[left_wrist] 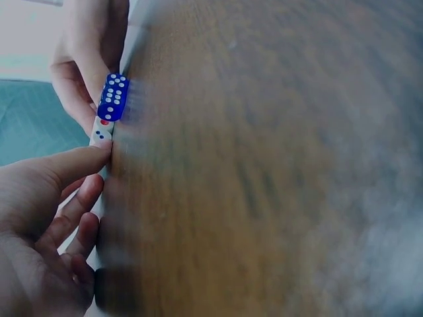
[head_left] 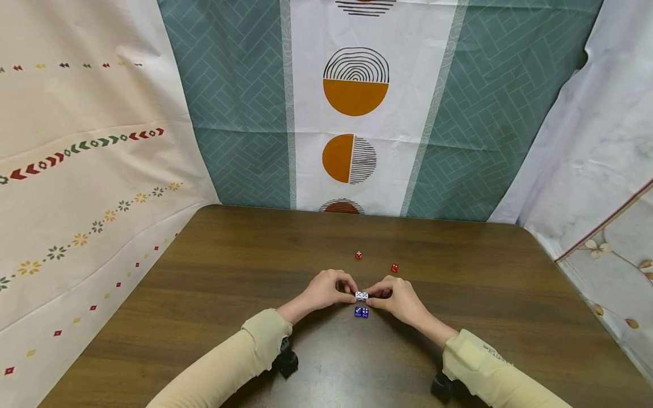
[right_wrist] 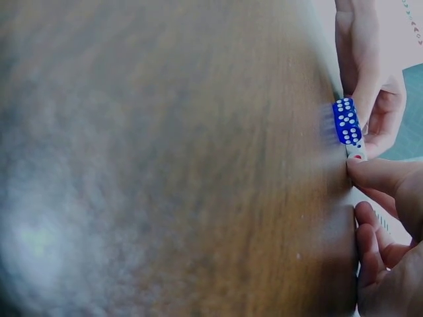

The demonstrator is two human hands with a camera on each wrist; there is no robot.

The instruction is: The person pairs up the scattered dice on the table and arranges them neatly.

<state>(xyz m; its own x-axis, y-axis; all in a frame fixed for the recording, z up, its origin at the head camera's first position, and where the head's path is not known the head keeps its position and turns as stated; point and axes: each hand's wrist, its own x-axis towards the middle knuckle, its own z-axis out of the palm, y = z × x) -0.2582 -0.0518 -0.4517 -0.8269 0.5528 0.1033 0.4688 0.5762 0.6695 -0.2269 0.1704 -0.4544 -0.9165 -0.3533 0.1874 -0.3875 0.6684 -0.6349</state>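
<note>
Two white dice (head_left: 361, 296) sit side by side on the table, between my two hands. My left hand (head_left: 328, 288) pinches the left white die (left_wrist: 101, 135) with its thumb and forefinger. From the other side, my right hand (head_left: 400, 299) pinches the right white die (right_wrist: 357, 157) the same way. Just nearer to me stands a pair of blue dice (head_left: 361, 312), flush against each other and in line with the white pair. In both wrist views the blue dice partly hide the white ones.
Beyond the hands lie two separate red dice, one red die (head_left: 359, 255) straight ahead and another red die (head_left: 394, 267) further right. The brown wooden table (head_left: 204, 272) ends at a patterned curtain (head_left: 245, 113) behind.
</note>
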